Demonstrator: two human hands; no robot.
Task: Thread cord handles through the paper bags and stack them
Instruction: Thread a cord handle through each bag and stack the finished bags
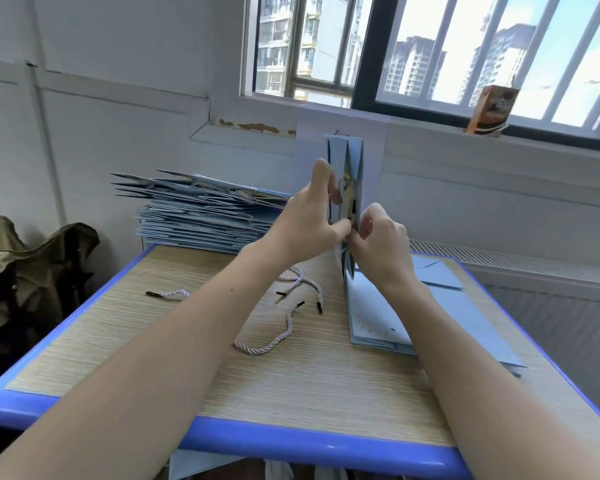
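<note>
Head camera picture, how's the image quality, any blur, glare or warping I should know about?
Head view: daylight from the window blows out the sky; wide-angle warping bows the table's blue edge and window bars; left hand and right hand look slightly soft where they hold the upright bag; loose cords read sharply.

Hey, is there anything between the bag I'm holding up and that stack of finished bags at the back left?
Nothing visible blocks it. The held bag, gripped by the left hand and right hand, stands just right of the finished stack. Loose cords lie nearer you, off that path.
</note>
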